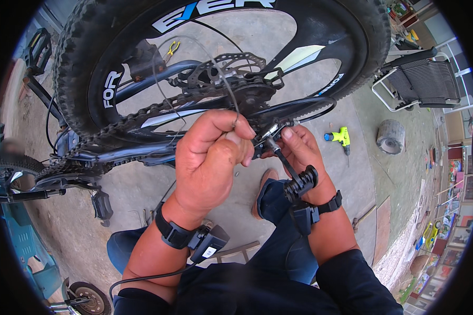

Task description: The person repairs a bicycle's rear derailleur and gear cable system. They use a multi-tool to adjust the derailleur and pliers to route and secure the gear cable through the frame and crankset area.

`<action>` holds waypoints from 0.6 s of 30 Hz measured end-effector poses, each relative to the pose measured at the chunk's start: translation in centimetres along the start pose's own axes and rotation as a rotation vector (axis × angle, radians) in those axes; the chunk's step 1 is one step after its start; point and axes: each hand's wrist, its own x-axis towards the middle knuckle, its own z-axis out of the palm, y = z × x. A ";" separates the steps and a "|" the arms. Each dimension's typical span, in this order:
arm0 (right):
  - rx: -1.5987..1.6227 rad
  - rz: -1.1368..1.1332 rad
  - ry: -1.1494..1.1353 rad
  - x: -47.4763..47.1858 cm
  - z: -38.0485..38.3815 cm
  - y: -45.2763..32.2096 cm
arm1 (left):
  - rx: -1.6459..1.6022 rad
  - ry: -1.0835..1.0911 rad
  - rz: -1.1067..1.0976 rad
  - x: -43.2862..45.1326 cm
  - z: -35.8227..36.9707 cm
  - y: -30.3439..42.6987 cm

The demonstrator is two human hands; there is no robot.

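My left hand (211, 161) pinches a thin bare cable (233, 96) between thumb and forefinger. The cable's loose length curls up in a loop before the wheel. Beside it, my right hand (303, 151) grips the rear derailleur (275, 145) of a bicycle, fingers partly hidden behind the metal body. The derailleur's pulley cage (300, 183) hangs over my right wrist. Black cable housing (327, 99) bends around above my right hand. Behind both hands are the rear sprocket (256, 94), the chain (149, 106) and the brake disc (242, 60).
The knobby-tyred rear wheel (82, 71) fills the top. Yellow-handled pliers (173, 48) lie beyond the frame. To the right are a lime-green power drill (341, 138), a cylindrical block (390, 136) and a folding chair (425, 80). A pedal (101, 204) juts out at left.
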 end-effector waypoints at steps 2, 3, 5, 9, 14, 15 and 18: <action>-0.006 0.011 -0.005 0.1 -0.1 0.1 | 0.014 0.008 -0.005 0.0 -0.1 0.1; -0.009 0.016 -0.009 0.2 0.0 0.1 | 0.046 0.027 -0.002 0.1 0.1 0.2; -0.014 0.029 -0.008 0.1 0.0 -0.3 | 0.109 0.065 0.004 0.3 0.8 0.2; -0.208 0.055 -0.006 -0.5 0.6 -1.7 | 0.110 0.075 -0.015 0.3 0.8 0.5; -0.308 -0.089 0.086 -3.5 -0.9 -3.7 | 0.084 0.067 -0.032 0.5 0.8 0.5; -0.328 -0.111 0.061 -4.0 -1.2 -4.0 | 0.069 0.066 -0.023 0.5 0.7 0.5; -0.484 -0.254 0.036 -6.3 0.3 -4.7 | 0.038 0.065 -0.011 0.5 0.5 0.3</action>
